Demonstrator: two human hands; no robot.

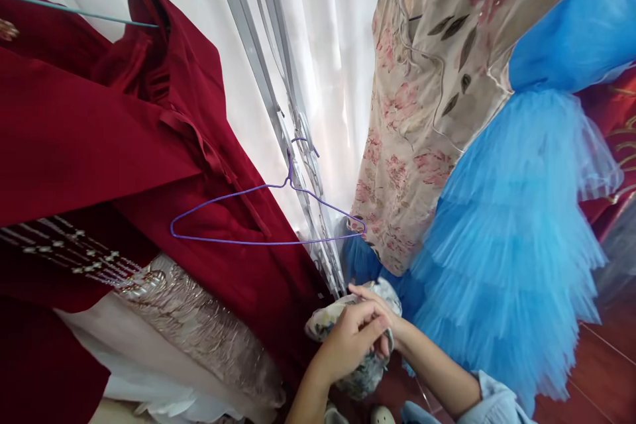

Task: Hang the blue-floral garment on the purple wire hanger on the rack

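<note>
Low in the middle of the head view, my left hand [352, 336] and my right hand [385, 313] are close together around a bunched cloth [365, 374]. It is whitish with a dark, greenish print. The left fingers are curled in on it, with the thumb lying across the front. My right hand closes on the cloth from the other side, one finger stretched along the top; its other fingers are partly hidden behind the left. Above them, a bare purple wire hanger [268, 243] hooks onto a slotted metal upright [312, 192].
A dark red garment [99, 132] hangs at left on a teal hanger [84, 11], above a beaded lace piece [199, 318]. Opposite hang a beige floral garment [397, 146] and a blue tiered tulle dress [497, 245]. White curtain [328, 46] behind; red tiled floor [603, 358] below.
</note>
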